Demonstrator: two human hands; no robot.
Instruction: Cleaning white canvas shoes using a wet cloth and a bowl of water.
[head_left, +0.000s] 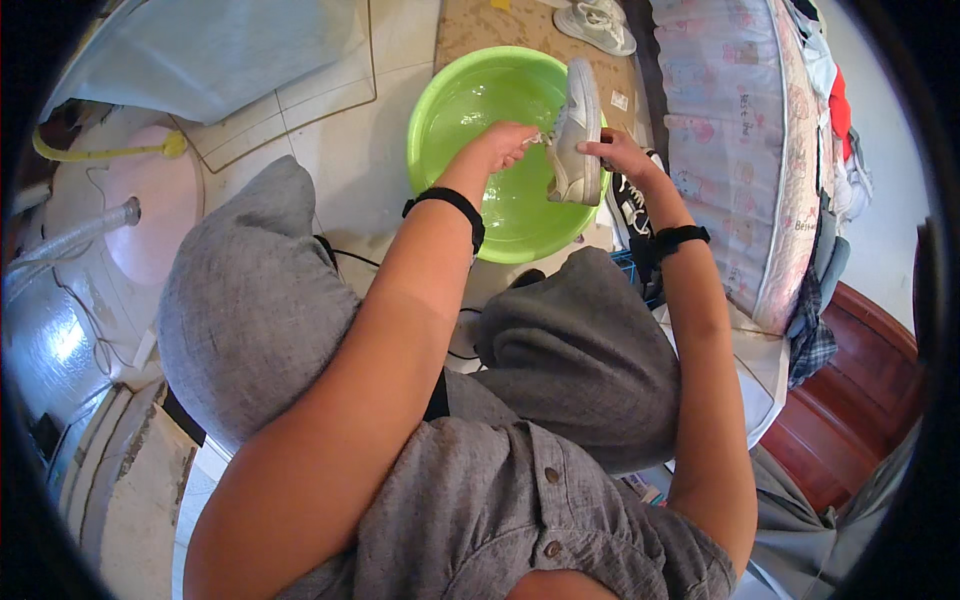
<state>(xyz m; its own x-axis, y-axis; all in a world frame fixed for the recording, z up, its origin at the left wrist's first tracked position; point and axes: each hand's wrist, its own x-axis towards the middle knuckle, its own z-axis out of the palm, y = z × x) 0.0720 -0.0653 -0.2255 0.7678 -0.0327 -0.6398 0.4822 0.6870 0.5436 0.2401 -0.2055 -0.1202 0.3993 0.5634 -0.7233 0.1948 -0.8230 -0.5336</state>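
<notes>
Over the right part of a green plastic basin (442, 97), a white sneaker (574, 150) is held on its side, its sole facing right. My right hand (621, 154) grips it from the sole side, with the thumb across the midsole. At the sneaker's laces, my left hand (508, 146) pinches the white shoelace (537, 138) between thumb and fingers. Shallow clear water (517, 202) with bright reflections lies in the basin.
Another white sneaker (596, 28) rests on a cardboard sheet (487, 30) behind the basin. A black-and-white canvas shoe (628, 206) stands by the basin's right side. The bed's printed mattress (724, 142) borders the right. At left are a pink round base (154, 217) and cables.
</notes>
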